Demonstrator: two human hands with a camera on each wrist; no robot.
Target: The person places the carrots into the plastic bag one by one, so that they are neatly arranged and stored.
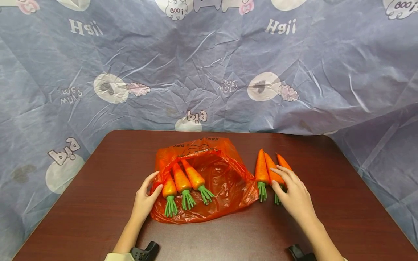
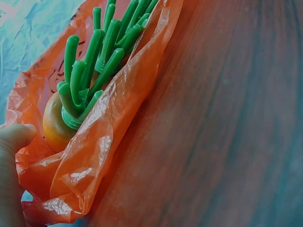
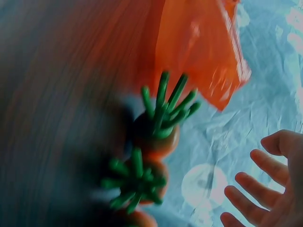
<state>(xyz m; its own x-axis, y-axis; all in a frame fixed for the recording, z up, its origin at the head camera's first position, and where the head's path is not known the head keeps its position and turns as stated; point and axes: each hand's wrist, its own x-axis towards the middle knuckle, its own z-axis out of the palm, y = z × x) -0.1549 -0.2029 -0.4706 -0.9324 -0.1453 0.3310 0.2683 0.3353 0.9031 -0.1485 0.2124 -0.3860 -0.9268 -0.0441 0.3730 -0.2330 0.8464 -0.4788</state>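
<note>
An orange-red plastic bag (image 1: 225,195) lies with its mouth towards me, and three toy carrots (image 1: 183,183) rest in it, green tops outward. My left hand (image 1: 143,199) holds the bag's left rim, the thumb beside the nearest carrot (image 2: 54,120); its other fingers are largely hidden in the left wrist view. To the bag's right lie three more carrots (image 1: 261,168), tips pointing away. Over the two rightmost of them is my right hand (image 1: 297,195), partly covering them. In the right wrist view that hand's spread fingers (image 3: 255,189) hold nothing and stand apart from the carrot tops (image 3: 163,116).
Everything lies on a dark brown wooden table (image 1: 98,188) with rounded far corners. Behind it hangs a wrinkled grey-blue printed cloth (image 1: 183,58). Black wrist devices (image 1: 145,252) show at the bottom of the head view.
</note>
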